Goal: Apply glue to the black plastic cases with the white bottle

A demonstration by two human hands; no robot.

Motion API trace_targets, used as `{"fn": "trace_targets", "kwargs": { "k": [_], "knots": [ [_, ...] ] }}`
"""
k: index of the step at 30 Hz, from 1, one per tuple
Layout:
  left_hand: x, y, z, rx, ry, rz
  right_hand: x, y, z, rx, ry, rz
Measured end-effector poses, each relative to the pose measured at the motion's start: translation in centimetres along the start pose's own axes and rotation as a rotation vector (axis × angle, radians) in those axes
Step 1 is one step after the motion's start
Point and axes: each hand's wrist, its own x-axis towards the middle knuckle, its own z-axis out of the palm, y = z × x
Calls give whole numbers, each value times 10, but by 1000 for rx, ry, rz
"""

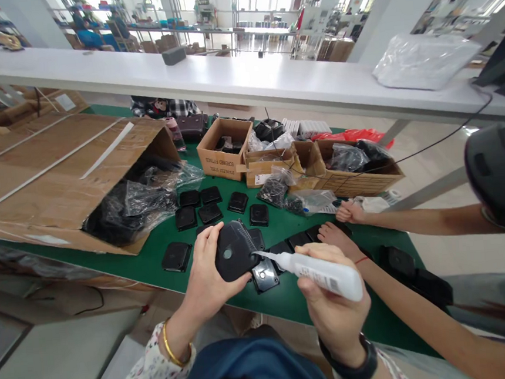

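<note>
My left hand point(207, 276) grips a black plastic cover point(235, 251) by its edges, tilted up above the green table point(227, 306). In my right hand point(333, 300) is a white squeeze bottle point(326, 274) with a thin nozzle. The nozzle's tip meets the cover near its right corner; whether any liquid comes out is too small to tell. Beneath and right of the cover lies a shiny dark piece point(265, 275). Several similar black covers point(210, 212) are spread behind it, and a single black cover point(176, 256) lies to the left.
A big open carton point(47, 172) with plastic-wrapped parts fills the left side. Smaller cardboard boxes point(226, 162) stand along the back, under a white shelf point(225, 74). At the right, a co-worker's hands point(340, 238) and forearms reach over the table beside my right hand.
</note>
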Motion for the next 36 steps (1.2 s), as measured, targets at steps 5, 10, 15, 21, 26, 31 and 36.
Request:
{"fn": "trace_targets", "kwargs": {
  "k": [5,10,15,21,26,31,36],
  "knots": [
    [0,1,-4,27,-53,60,4,5,-9,191,-20,243],
    [2,4,-3,41,-108,93,9,8,-21,274,-52,375],
    [2,3,4,64,-156,119,26,7,-35,291,-227,466],
    [3,5,10,80,-201,137,44,8,-42,320,-370,539],
    [5,-12,22,138,-233,149,35,34,-40,388,-196,610],
    [58,-96,47,456,-234,23,20,60,-59,419,338,709],
    [131,-172,98,532,-396,6,2,64,-84,420,559,880]
  ]
}}
